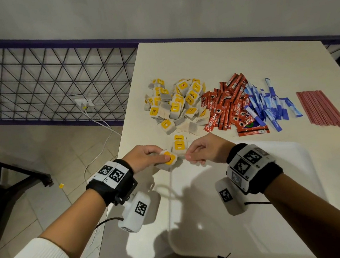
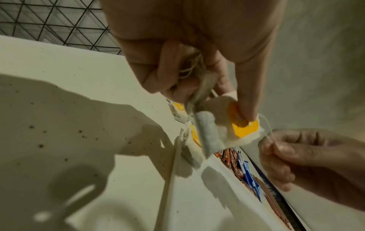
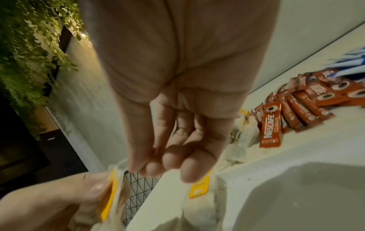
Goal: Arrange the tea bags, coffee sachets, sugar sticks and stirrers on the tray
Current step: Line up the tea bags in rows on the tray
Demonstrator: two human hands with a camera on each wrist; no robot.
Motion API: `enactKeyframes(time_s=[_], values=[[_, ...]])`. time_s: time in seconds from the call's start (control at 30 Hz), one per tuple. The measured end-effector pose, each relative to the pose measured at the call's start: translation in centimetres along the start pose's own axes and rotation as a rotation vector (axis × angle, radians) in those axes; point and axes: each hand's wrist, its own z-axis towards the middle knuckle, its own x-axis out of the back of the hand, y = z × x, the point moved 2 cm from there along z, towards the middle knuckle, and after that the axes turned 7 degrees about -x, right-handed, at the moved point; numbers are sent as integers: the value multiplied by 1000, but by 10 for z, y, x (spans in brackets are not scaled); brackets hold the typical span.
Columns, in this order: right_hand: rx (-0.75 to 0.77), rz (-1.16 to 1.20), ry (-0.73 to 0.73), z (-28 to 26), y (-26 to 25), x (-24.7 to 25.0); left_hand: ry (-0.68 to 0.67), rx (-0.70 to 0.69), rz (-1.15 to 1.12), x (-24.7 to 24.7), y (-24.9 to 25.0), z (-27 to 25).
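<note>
The left hand (image 1: 144,157) is gripping a tea bag (image 1: 169,158) over the tray's (image 1: 295,157) far left corner, while the right hand (image 1: 204,149) is pinching its string (image 2: 266,129). Freeing that thread gently, without tearing the paper, is probably wisest before laying the bag flat on the tray.

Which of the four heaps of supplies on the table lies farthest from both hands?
The red stirrers, a neat row at the far right, beyond the blue sugar sticks.

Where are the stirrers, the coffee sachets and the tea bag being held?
stirrers (image 1: 322,109): head view, middle of the red bundle.
coffee sachets (image 1: 226,107): head view, centre of the red pile.
tea bag (image 2: 244,129): left wrist view, its yellow tag.
</note>
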Motion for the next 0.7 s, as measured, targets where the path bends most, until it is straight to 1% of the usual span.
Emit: enactKeyframes(time_s=[0.13, 0.27, 0.33, 0.4, 0.53, 0.63, 0.7], values=[[12, -41, 49, 3, -10, 11, -95, 33, 88, 1, -5, 0], [-6, 91, 52, 11, -14, 8, -172, 7, 63, 1, -9, 0], [-6, 140, 49, 14, -13, 0, -159, -17, 8, 1, -9, 1], [-6, 162, 50, 18, -7, -9, -113, -45, -73, 3, -8, 3], [-27, 97, 46, 21, 6, -26, -23, -58, -199, 3, -10, 10], [-39, 132, 24, 19, 10, -33, -29, -26, -262, -1, -14, 15], [-52, 162, 13, 17, 12, -35, -27, -3, -264, -4, -16, 16]])
